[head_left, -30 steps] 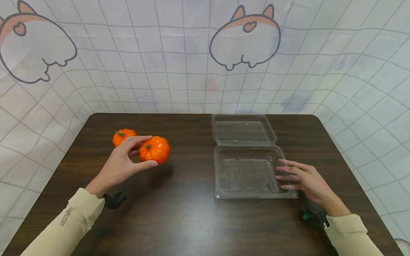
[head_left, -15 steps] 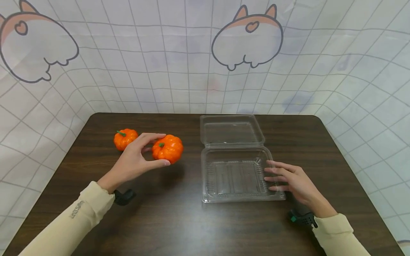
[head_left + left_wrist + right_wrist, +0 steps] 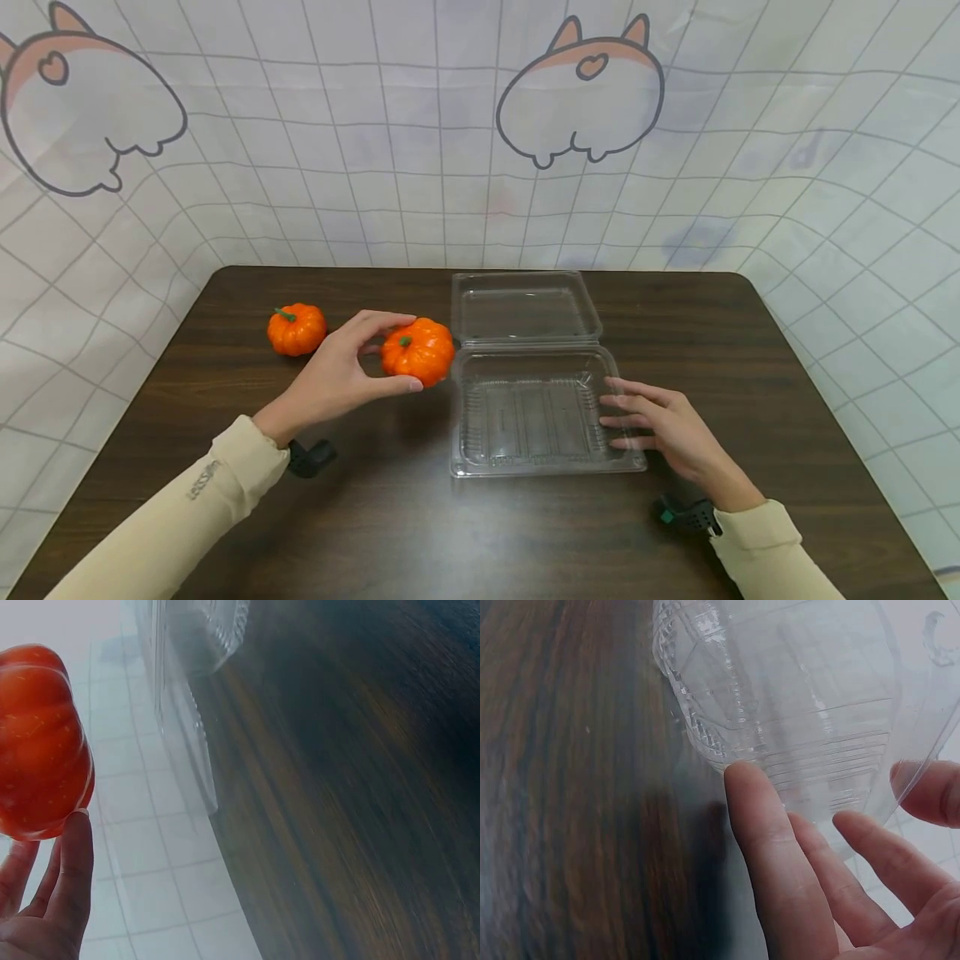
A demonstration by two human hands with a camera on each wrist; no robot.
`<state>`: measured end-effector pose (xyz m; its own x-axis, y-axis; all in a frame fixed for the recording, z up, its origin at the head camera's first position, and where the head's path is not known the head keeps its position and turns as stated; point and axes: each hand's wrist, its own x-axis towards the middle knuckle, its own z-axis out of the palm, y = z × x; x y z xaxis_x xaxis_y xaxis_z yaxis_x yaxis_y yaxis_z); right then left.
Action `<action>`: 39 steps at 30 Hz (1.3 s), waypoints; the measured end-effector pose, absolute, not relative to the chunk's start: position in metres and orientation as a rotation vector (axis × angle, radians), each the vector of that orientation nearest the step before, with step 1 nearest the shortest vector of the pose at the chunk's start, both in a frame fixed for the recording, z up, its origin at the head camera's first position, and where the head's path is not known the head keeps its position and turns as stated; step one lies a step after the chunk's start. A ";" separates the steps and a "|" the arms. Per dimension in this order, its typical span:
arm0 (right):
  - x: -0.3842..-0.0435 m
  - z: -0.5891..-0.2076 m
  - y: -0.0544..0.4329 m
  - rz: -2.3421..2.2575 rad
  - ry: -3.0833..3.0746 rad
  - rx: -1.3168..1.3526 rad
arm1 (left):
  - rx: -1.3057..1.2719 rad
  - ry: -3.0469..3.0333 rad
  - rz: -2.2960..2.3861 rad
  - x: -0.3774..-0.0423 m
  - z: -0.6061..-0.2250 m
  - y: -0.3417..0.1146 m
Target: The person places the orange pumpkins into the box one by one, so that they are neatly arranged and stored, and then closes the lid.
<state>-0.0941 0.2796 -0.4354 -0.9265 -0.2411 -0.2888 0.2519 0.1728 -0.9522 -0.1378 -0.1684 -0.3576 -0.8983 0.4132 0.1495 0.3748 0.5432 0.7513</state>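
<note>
In the head view my left hand (image 3: 337, 371) holds a small orange toy pumpkin (image 3: 418, 352) between thumb and fingers, above the table. The left wrist view shows the same pumpkin (image 3: 41, 742) with fingertips against its side. A clear plastic clamshell box (image 3: 536, 462) lies with its lid folded back, just right of the held pumpkin. My right hand (image 3: 678, 433) rests its extended fingers against the box's right side. From the right wrist, those fingers (image 3: 761, 832) touch the clear wall. A second orange pumpkin with a green stem (image 3: 297, 329) sits behind my left hand.
The dark wood table (image 3: 480, 542) carries everything. A white grid-patterned curtain (image 3: 360, 150) with cartoon animal prints stands close behind the table and along both sides. The open lid (image 3: 525, 321) reaches near the back edge.
The box has slid left across the table, with my right hand moving along at its right side. My left hand has carried the pumpkin right, nearer the box. The second pumpkin stays put.
</note>
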 end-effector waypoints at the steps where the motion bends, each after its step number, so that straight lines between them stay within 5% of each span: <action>1: -0.094 -0.436 0.279 -1.806 2.081 0.004 | 0.704 2.714 1.303 -0.138 -0.358 -0.166; 39: -0.093 -0.437 0.263 -1.783 2.060 -0.042 | 0.926 2.526 1.222 -0.147 -0.366 -0.094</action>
<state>-0.0930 0.2627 -0.4372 -0.9140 -0.2872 -0.2865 0.2423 0.1799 -0.9534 -0.1472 -0.0937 -0.3659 -0.7879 0.6080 0.0979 0.4543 0.4665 0.7590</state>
